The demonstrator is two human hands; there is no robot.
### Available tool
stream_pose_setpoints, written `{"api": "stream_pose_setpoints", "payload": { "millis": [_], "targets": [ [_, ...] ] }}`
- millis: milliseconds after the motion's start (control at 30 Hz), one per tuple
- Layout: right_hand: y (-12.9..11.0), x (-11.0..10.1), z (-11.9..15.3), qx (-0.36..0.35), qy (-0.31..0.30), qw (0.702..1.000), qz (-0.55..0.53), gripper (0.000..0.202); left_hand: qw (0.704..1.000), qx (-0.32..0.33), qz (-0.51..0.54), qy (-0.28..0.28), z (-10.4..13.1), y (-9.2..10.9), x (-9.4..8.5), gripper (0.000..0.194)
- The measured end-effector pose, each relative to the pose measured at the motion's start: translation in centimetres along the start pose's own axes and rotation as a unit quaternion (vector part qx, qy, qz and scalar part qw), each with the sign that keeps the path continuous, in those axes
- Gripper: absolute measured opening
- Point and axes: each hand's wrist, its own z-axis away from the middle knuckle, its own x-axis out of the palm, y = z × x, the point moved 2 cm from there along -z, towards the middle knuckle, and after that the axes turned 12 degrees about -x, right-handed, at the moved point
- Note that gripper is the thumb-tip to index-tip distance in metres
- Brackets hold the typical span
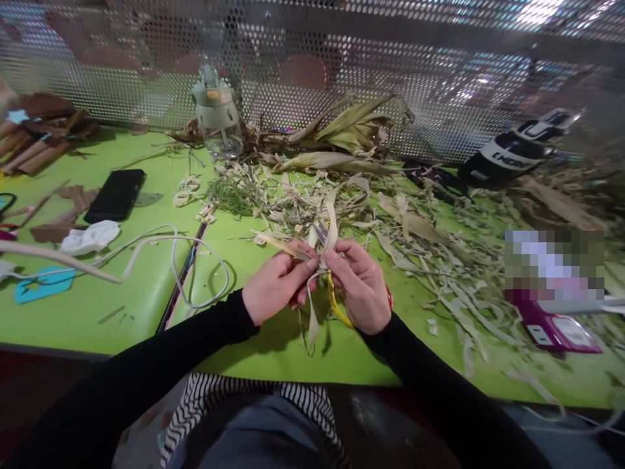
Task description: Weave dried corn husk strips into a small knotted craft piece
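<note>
My left hand (280,280) is closed, pinching a piece of dried corn husk (279,243) whose pale tip sticks out to the left. Facing it, my right hand (360,286) is closed around scissors with a yellow handle loop (338,305); a bit of red shows at the outer side of that hand. The metal blades point up and away between my hands. A pale husk strip (333,225) rises from my right thumb and fingertips, and a thin curled strip (312,322) hangs below. My fingers partly hide where husk and blades meet.
Husk scraps (297,195) cover the green table (234,355). Behind stand a clear-bodied bottle (217,117) and whole husks (356,127); a black bottle (512,153) leans at right. Left are a phone (116,195), tissue (91,236) and white cable (173,260). A perforated metal screen (312,39) borders the back.
</note>
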Motion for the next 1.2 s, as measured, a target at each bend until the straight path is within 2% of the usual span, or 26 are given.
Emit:
{"api": "stream_pose_setpoints", "payload": {
  "millis": [133, 333, 533, 600, 733, 900, 1000, 1133, 1200],
  "targets": [
    [0.1, -0.2, -0.2, -0.018, 0.05, 0.998, 0.015, 0.017, 1.0, 0.007, -0.025, 0.011, 0.2, 0.1, 0.0, 0.017],
    [0.5, -0.5, -0.1, 0.001, 0.06, 0.998, 0.015, 0.018, 0.998, 0.004, -0.053, 0.017, 0.6, 0.4, -0.1, 0.021],
    [0.1, -0.5, -0.3, -0.01, -0.016, 0.997, 0.074, 0.019, 0.993, 0.0, -0.114, 0.02, 0.7, 0.4, -0.4, 0.032],
    [-0.1, -0.6, -0.3, -0.028, -0.022, 0.993, 0.112, 0.02, 0.992, -0.003, -0.126, 0.025, 0.6, 0.2, -0.6, 0.03],
    [-0.2, -0.9, -0.2, -0.054, -0.006, 0.987, 0.154, 0.019, 0.993, -0.04, -0.107, 0.029, 0.4, -0.4, -0.6, 0.019],
    [-0.1, -0.9, -0.4, -0.054, -0.018, 0.98, 0.191, 0.021, 0.995, -0.078, -0.066, 0.019, 0.2, -0.6, -0.4, 0.012],
    [-0.5, -0.8, -0.5, -0.049, -0.044, 0.965, 0.256, 0.026, 0.997, -0.074, 0.02, 0.01, 0.2, -0.3, -0.7, 0.015],
    [-1.1, -0.9, -0.2, -0.109, -0.071, 0.93, 0.345, 0.025, 0.994, -0.061, 0.088, 0.001, -0.1, -0.1, -1.3, 0.02],
    [-1.2, -0.9, 0.0, -0.133, -0.072, 0.927, 0.342, 0.023, 0.995, -0.039, 0.094, 0.014, -0.3, 0.0, -1.6, 0.021]
  ]
}}
